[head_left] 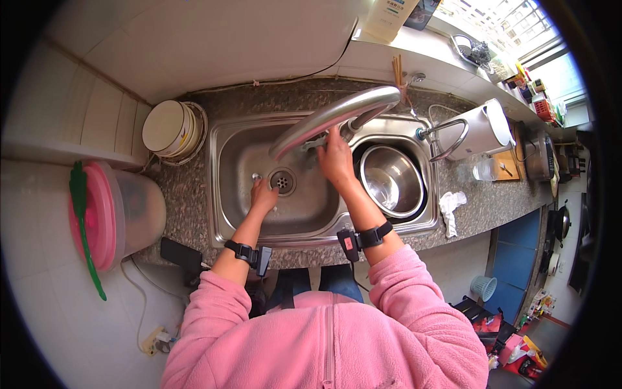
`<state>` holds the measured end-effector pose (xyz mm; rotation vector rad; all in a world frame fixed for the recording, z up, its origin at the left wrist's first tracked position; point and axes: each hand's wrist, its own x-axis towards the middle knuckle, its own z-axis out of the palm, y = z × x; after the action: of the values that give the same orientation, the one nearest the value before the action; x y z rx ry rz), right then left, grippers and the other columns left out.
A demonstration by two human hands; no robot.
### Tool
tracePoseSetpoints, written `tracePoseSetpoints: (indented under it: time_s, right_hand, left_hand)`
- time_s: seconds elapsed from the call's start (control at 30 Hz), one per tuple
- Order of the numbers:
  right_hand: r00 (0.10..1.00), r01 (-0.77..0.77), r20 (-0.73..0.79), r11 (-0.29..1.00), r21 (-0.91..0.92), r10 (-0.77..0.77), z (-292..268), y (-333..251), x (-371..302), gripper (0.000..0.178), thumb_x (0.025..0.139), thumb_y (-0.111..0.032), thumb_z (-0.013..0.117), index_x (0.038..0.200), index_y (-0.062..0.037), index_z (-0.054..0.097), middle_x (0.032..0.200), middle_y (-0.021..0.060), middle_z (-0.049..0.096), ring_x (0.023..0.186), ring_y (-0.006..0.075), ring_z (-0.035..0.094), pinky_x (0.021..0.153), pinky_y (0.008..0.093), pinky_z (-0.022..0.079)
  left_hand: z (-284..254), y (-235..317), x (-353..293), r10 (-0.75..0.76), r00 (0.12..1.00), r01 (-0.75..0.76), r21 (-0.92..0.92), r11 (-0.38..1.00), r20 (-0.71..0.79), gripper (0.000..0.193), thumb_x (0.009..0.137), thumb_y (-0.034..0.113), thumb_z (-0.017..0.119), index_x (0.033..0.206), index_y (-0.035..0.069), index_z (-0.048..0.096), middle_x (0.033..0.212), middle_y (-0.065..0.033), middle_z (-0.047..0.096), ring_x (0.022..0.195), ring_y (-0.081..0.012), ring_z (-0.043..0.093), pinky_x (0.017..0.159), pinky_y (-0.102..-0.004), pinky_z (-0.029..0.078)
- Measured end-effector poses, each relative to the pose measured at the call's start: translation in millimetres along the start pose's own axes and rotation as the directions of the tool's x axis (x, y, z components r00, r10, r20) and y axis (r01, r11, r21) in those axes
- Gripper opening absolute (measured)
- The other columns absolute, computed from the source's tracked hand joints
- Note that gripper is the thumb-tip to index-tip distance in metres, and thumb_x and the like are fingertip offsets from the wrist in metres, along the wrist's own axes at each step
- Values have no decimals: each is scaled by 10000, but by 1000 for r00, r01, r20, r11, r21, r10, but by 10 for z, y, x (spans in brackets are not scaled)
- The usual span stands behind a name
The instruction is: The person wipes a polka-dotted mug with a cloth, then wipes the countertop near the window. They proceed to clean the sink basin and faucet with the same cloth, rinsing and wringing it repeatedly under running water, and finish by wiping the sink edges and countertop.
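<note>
Over the left basin of the sink (223,194), tilted on edge, sits the wok (337,113), rim toward me, and my right hand (335,159) is closed on its near rim. My left hand (262,196) rests low by the drain (282,181), fingers curled down; whether it pinches anything I cannot tell. I judge a firm grip on the rim and a slow turn best, keeping the wok over the basin. Room is tight: the faucet (363,120) stands just behind, a steel bowl (391,181) fills the right basin, and the kettle (479,129) stands near on the counter (188,188).
</note>
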<state>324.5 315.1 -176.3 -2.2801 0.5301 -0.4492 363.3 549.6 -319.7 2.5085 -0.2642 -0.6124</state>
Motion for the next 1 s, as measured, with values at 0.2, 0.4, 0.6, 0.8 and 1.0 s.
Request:
tracePoseSetpoints:
  time_s: [0.2, 0.4, 0.6, 0.8, 1.0]
  right_hand:
    - [981, -83, 168, 992, -99, 99, -103, -43, -42, 526, 790, 35, 609, 1312, 4, 551, 1170, 285, 645, 1070, 462, 615, 907, 525, 498]
    - [948, 88, 300, 992, 86, -110, 36, -340, -88, 494, 786, 7, 596, 1277, -40, 604, 1171, 223, 669, 1102, 407, 624, 930, 470, 506]
    - [826, -355, 563, 780, 515, 4, 370, -304, 19, 358, 889, -44, 588, 1240, -12, 653, 1141, 22, 650, 1105, 150, 586, 957, 308, 455]
    - [765, -421, 643, 746, 516, -14, 697, -72, -71, 325, 921, -101, 612, 1238, -47, 660, 1173, 30, 623, 1100, 150, 577, 977, 298, 442]
    - [686, 68, 717, 993, 101, -120, 899, 11, 3, 274, 885, -182, 728, 1118, -55, 659, 843, 67, 676, 844, 184, 642, 778, 370, 503]
  left_hand:
    - [-204, 458, 35, 218, 973, -228, -200, 953, -71, 504, 886, 167, 668, 1357, 39, 542, 1370, -195, 551, 1317, -366, 489, 1111, -421, 389]
    - [-339, 759, 167, 481, 863, -503, -344, 793, -154, 425, 938, 129, 628, 1349, 74, 535, 1260, -143, 602, 1230, -276, 551, 1048, -383, 425]
    - [-506, 227, 205, 369, 928, -335, -566, 753, -58, 156, 1018, 168, 557, 1095, 44, 612, 947, -76, 620, 888, -168, 584, 827, -306, 474]
    - [-831, 143, 143, 300, 935, -355, -522, 776, -190, 166, 1048, 210, 512, 1068, 58, 576, 840, -85, 579, 788, -173, 560, 740, -323, 480]
    - [-977, 163, 144, 411, 899, -433, -441, 786, -149, 185, 1005, 212, 597, 1072, 41, 572, 866, -102, 588, 775, -194, 561, 721, -357, 473]
